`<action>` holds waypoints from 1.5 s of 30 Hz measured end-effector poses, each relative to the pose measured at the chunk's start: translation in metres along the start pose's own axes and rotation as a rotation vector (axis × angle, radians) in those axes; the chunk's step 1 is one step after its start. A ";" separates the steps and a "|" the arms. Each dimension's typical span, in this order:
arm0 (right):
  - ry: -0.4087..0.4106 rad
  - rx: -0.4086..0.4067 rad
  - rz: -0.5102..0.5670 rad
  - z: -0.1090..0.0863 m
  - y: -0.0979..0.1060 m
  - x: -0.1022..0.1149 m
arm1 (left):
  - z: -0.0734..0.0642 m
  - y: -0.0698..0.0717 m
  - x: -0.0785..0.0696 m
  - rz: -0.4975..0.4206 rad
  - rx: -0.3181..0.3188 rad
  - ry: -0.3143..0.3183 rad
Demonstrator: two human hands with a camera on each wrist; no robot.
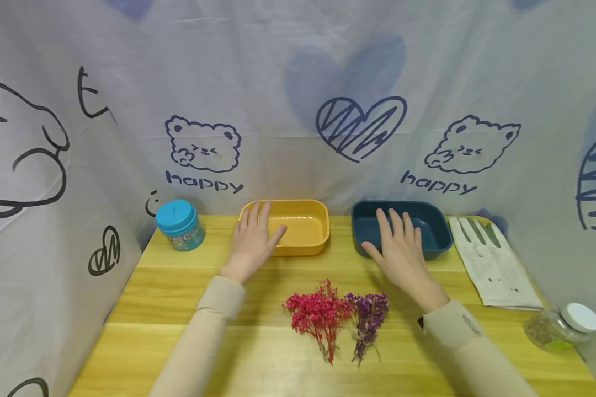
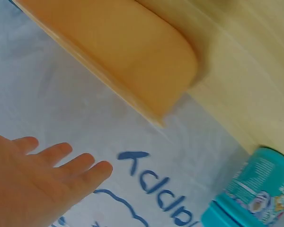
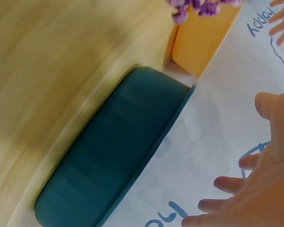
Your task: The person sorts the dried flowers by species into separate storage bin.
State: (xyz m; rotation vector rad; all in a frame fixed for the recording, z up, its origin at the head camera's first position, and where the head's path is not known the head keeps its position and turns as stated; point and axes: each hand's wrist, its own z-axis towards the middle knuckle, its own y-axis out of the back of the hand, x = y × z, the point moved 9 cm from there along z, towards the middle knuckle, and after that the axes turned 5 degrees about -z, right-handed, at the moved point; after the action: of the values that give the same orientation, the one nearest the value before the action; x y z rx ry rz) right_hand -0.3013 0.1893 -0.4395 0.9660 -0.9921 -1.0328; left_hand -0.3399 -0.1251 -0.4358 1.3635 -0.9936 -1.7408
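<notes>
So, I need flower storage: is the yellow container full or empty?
The yellow container looks empty: the head view shows bare floor inside. The left hand covers part of the left end; cannot tell there.

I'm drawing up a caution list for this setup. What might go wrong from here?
The left hand and right hand are over the yellow tray and dark blue tray; pressing on a rim might tip one. The pink flowers and purple flowers lie loose between the forearms, so a sleeve might scatter them. The clear jar, near the right edge of the table, might get knocked.
</notes>
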 end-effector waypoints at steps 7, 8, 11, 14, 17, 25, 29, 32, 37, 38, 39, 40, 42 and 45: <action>0.034 -0.016 -0.010 -0.018 0.001 0.007 | -0.001 0.005 0.036 -0.109 0.016 0.103; 0.038 -0.019 -0.005 -0.021 0.001 0.008 | -0.001 0.005 0.041 -0.126 0.020 0.121; 0.030 -0.023 0.019 -0.031 0.000 0.009 | -0.001 0.005 0.056 -0.166 0.020 0.165; 0.012 -0.017 0.040 -0.039 -0.003 0.009 | 0.000 0.005 0.069 -0.203 0.018 0.197; 0.007 -0.016 0.045 -0.047 -0.005 0.009 | 0.000 0.001 0.081 -0.235 0.031 0.235; -0.041 0.044 0.078 -0.069 -0.011 0.004 | -0.001 -0.011 0.111 -0.367 0.109 0.397; -0.083 0.111 0.124 -0.081 -0.016 0.001 | 0.003 -0.014 0.119 -0.434 0.118 0.437; -0.116 0.157 0.165 -0.091 -0.020 -0.001 | 0.004 -0.018 0.123 -0.511 0.120 0.464; -0.157 0.207 0.205 -0.103 -0.027 -0.002 | 0.004 -0.022 0.124 -0.639 0.120 0.491; -0.164 0.210 0.212 -0.105 -0.029 -0.002 | 0.004 -0.023 0.123 -0.651 0.119 0.490; -0.172 0.217 0.218 -0.106 -0.031 -0.003 | 0.005 -0.023 0.123 -0.660 0.118 0.488; -0.181 0.223 0.226 -0.107 -0.033 -0.003 | 0.005 -0.023 0.122 -0.662 0.115 0.484; -0.200 0.248 0.252 -0.108 -0.038 -0.004 | 0.006 -0.025 0.121 -0.664 0.109 0.477; -0.227 0.295 0.291 -0.109 -0.045 -0.006 | 0.008 -0.028 0.119 -0.669 0.107 0.464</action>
State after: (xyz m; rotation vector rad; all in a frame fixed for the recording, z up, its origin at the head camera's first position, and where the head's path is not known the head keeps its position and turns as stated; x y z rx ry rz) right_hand -0.2084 0.2017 -0.5118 0.9190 -1.4579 -0.7751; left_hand -0.3731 -0.2154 -0.5112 2.2185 -0.3896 -1.6887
